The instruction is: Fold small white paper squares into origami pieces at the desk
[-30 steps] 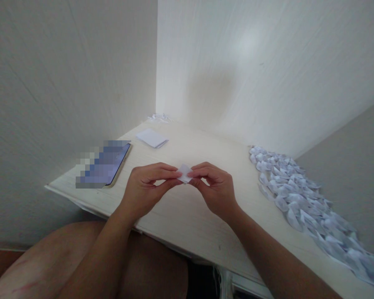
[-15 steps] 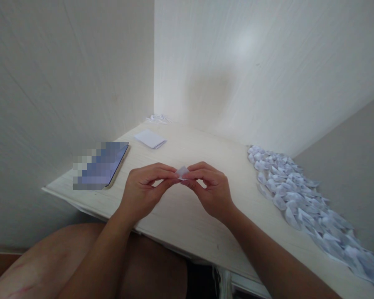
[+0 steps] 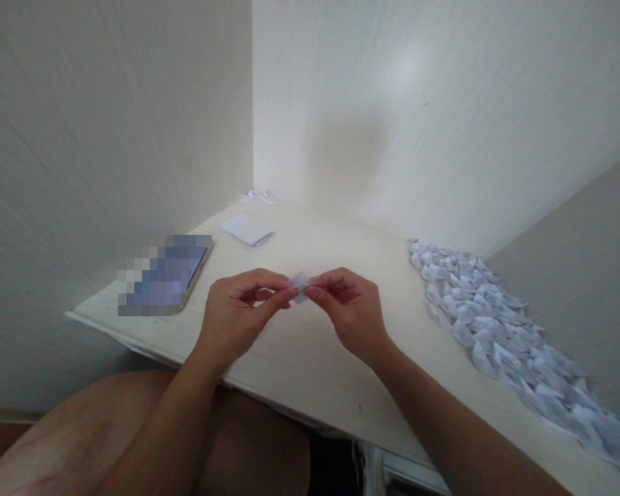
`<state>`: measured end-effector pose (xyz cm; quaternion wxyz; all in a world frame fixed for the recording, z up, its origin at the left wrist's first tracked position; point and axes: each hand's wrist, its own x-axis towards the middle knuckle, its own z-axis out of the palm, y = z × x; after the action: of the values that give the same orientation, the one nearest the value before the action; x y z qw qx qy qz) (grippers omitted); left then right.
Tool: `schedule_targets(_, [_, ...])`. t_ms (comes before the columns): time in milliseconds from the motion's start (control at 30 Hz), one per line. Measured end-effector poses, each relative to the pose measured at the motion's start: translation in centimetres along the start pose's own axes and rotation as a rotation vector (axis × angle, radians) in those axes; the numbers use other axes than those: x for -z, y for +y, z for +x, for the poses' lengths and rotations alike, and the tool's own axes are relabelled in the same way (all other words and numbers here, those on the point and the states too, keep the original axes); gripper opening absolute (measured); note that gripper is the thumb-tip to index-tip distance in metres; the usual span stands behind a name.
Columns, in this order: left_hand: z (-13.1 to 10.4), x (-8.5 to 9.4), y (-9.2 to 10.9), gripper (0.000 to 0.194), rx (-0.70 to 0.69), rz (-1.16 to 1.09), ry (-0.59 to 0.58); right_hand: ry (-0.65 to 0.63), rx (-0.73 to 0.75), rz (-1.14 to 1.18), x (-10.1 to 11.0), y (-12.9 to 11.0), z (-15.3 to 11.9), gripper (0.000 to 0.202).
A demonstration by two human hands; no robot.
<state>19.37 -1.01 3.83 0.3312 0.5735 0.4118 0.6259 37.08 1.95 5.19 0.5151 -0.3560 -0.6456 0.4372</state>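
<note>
A small white piece of paper is pinched between my two hands above the middle of the table. My left hand grips its left side between thumb and fingers. On its right side, the thumb and fingers of my right hand are closed. Behind my left hand lies a small stack of white paper squares. Many folded white paper pieces are heaped along the right side of the table.
The pale table stands against white walls. A phone, partly pixelated, lies at the left. Thin white paper strips sit in the far corner. My bare leg is below the front edge.
The fingers of my right hand have curled more around the paper, and more of the paper now shows below the fingertips. The view has shifted slightly.
</note>
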Motion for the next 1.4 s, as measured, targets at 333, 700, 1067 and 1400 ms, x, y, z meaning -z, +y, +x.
schedule_targets(333, [0.0,-0.4,-0.1,0.022,0.096,-0.079,0.074,0.003,-0.044,-0.024,-0.1,-0.2,-0.1,0.025])
schedule_targets(700, [0.3,0.1,0.6,0.024,0.169,0.109,-0.022,-0.032,-0.105,-0.065,0.1,0.0,0.1,0.023])
schedule_targets(1067, [0.2,0.7,0.7,0.026,0.240,0.166,-0.129,-0.209,-0.203,0.008,0.3,-0.3,0.3,0.022])
schedule_targets(1400, [0.4,0.9,0.6,0.026,0.404,0.089,-0.221,-0.256,-0.273,-0.013,0.6,0.1,0.3,0.017])
